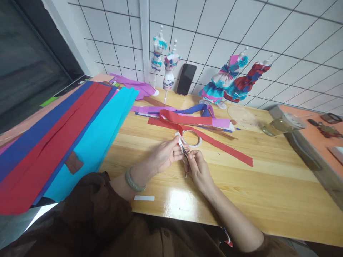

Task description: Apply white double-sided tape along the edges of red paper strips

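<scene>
Light was bright and cool, with a hard white glare on the glossy table (near its front edge). The upper left corner sat dark, the wide lens stretched the sides, and fine details looked soft.

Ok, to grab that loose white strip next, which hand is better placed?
Probably your left hand: the white strip lies on its side, near the bracelet. Your right hand is farther off and holding scissors, though the left pinches a white piece too.
</scene>
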Available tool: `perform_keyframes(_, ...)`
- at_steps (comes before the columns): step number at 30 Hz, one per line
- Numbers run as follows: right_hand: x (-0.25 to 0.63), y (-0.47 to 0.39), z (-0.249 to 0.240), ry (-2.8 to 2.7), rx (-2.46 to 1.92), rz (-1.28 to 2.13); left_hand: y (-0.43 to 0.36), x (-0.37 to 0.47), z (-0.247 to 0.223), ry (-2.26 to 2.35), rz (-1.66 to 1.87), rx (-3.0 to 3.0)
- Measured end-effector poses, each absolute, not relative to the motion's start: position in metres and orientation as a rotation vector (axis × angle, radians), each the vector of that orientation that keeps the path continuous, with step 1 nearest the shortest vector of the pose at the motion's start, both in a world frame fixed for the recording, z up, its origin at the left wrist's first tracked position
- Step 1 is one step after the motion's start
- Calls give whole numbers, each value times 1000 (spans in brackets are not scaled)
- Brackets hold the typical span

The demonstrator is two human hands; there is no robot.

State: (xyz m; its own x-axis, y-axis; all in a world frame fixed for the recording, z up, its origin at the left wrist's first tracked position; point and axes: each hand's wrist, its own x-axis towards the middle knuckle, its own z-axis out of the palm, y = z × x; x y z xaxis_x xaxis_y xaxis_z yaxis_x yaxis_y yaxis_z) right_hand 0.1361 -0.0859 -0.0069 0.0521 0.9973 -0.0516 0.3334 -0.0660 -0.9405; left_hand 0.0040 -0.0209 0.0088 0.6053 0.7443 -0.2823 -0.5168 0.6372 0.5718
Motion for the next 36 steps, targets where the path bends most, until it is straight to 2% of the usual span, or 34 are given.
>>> perform_keyframes(15, 137, -82, -3, -1630, -1656, 803, -22, 5, 8, 522, 756, 429)
perform_keyframes(36, 138, -84, -6, -1635, -1690, 769, -25, 5, 14, 552, 770, 346)
